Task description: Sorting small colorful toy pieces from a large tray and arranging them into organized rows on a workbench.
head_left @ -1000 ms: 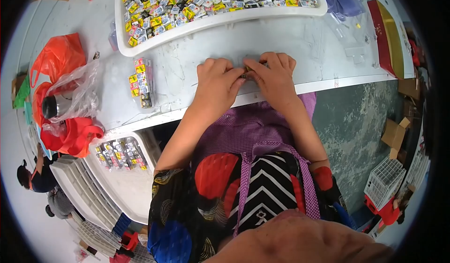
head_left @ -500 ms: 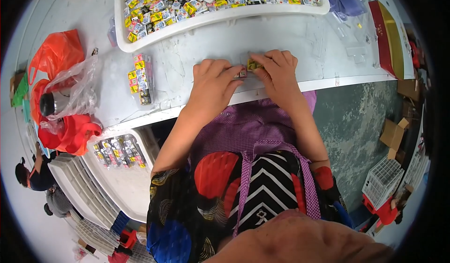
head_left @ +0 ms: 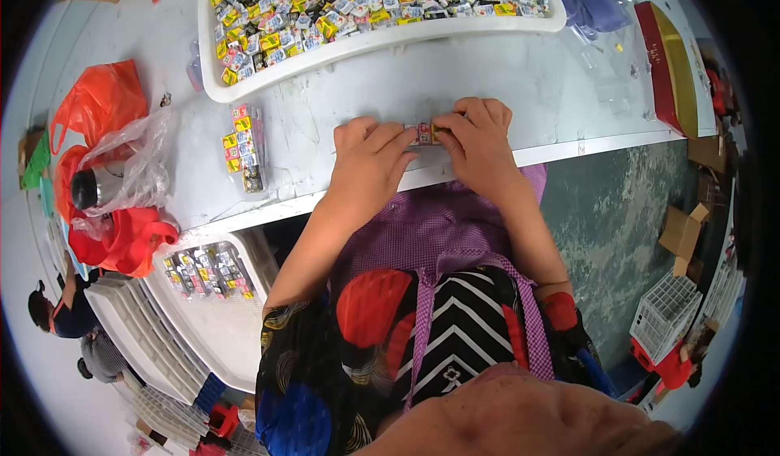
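Right hand has shifted toward the person, fingertips pinching one small yellow box at the right end of one row of small pink-and-white boxes, at least two, long axis left–right, half-curled left hand gripping its left end, near the white table's front edge.

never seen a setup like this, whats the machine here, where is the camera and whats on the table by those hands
There is no machine: you see a person's bare left hand and right hand. The view comes from a fisheye camera worn on the head, looking down, so straight edges curve.

On the pale table stands a white tray filled with small colourful blocks. To the left lie a bundle of blocks and a red plastic bag.

Both hands have their fingertips at a short row of blocks near the table's front edge; the fingers hide how firmly it is gripped.
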A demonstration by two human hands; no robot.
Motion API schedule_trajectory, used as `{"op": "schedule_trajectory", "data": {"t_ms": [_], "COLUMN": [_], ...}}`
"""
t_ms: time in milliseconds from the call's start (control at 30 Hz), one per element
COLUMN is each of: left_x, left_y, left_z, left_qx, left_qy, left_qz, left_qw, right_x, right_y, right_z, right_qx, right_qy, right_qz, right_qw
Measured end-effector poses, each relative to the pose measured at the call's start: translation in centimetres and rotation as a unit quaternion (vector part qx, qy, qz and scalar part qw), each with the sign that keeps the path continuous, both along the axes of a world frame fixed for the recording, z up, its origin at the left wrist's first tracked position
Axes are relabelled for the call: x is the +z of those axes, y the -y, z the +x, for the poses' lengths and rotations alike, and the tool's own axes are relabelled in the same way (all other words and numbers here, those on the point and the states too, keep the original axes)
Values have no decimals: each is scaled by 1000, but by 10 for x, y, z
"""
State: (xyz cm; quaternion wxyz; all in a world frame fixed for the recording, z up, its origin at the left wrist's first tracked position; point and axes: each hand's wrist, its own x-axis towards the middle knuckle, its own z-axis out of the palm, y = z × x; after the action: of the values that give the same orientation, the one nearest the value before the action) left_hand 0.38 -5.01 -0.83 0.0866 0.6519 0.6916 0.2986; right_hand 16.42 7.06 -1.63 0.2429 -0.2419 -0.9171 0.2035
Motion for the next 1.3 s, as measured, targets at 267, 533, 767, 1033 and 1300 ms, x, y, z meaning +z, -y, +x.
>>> {"op": "schedule_trajectory", "data": {"t_ms": [267, 533, 767, 1033, 1300], "left_x": [19, 51, 29, 13, 16], "left_y": [-10, -100, -157, -176, -179], "left_z": [-14, -66, -105, -104, -105], "left_qx": [-10, 29, 71, 44, 69], "left_qy": [36, -58, -149, -161, -166], "left_qz": [34, 136, -12, 76, 31], "left_qw": [999, 989, 986, 983, 983], "right_x": [39, 44, 40, 49, 79], "right_y": [-57, -161, -169, -192, -213], "right_z": [-1, -39, -65, -50, -60], "right_qx": [-114, -53, -37, -58, -66], "right_qy": [-144, 53, 107, -31, 0], "right_qz": [-36, 148, 85, -18, -346], "right_qw": [982, 986, 990, 998, 936]}}
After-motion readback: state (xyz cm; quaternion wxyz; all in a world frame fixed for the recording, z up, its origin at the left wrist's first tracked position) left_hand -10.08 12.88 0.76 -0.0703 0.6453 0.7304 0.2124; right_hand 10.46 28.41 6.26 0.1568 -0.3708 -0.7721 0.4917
